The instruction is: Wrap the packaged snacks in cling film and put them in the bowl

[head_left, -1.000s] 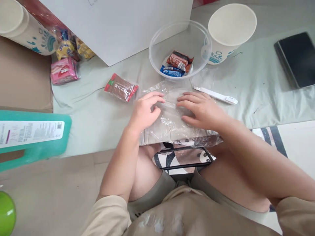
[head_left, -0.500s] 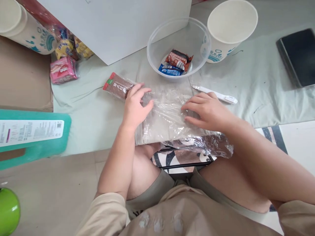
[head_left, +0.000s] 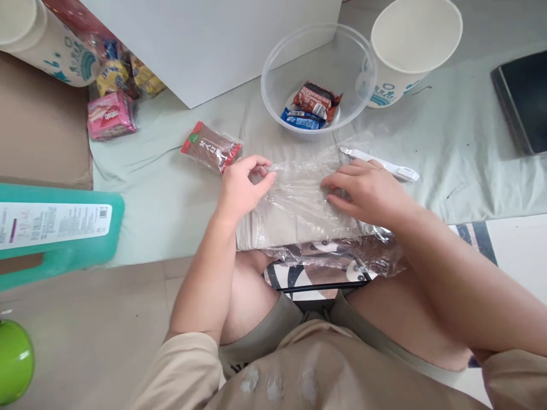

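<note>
A clear plastic bag [head_left: 301, 199] lies flat on the pale green cloth [head_left: 171, 193] in front of me, its near end hanging over the edge above my knees. My left hand [head_left: 241, 191] pinches the bag's left far corner between thumb and fingers. My right hand [head_left: 370, 191] lies flat on the bag's right side, pressing it down. A brown snack packet with red ends [head_left: 211, 147] lies just left of my left hand. A white pen-like tool [head_left: 380, 164] lies beyond my right hand.
A clear bowl [head_left: 359, 62] holds a brown and a blue snack packet. A paper cup [head_left: 414, 45] stands right of it, a dark tablet [head_left: 523, 99] far right. A white box [head_left: 205, 40], pink and yellow snacks [head_left: 110, 114], a teal stool [head_left: 64, 228] sit left.
My left hand slid left across the bag, touched the brown packet's edge, then came back and pinched the bag's corner. The bag shifted toward me, more of it hanging over the edge.
</note>
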Demonstrator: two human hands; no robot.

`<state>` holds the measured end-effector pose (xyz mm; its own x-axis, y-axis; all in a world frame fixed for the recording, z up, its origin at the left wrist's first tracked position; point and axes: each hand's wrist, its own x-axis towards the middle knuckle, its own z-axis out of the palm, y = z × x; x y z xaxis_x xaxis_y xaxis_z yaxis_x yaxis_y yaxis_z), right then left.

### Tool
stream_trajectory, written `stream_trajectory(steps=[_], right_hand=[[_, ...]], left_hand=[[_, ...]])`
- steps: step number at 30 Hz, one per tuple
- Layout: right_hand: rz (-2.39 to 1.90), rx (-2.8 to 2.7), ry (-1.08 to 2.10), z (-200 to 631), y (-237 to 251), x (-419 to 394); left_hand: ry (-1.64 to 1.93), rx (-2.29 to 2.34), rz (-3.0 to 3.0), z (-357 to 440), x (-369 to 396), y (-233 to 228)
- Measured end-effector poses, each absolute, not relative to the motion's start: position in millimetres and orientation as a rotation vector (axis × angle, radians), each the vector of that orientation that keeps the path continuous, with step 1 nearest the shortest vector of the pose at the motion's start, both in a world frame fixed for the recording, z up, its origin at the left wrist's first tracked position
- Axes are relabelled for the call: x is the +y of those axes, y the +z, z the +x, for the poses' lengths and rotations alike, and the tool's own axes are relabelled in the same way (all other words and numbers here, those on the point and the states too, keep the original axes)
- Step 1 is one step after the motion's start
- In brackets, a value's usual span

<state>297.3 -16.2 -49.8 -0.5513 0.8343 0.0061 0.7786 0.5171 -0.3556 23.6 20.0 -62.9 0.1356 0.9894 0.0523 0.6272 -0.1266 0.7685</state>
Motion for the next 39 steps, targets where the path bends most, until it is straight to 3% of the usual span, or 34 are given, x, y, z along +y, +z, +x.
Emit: stream_trajectory(steps=[9, 17, 31, 39], right_hand=[[-1.385, -2.534, 0.514, 297.8, -53.1, -16.2], [-1.362, -2.519, 0.526, 298.9, -55.0, -15.9], [-1.416, -2.594, 0.473, 299.0, -46.3, -17.3], [-1.415, -2.635, 0.439, 297.8, -41.5, -18.6]], left_hand=[[0.939, 1.363, 1.498, 24.7, 23.0, -59.4], [0.778, 1.233, 1.283, 19.1, 24.1, -53.7], [1.018, 1.177, 1.155, 12.8, 27.3, -52.8], [0.856, 1.188, 1.068, 21.2, 21.3, -42.5]])
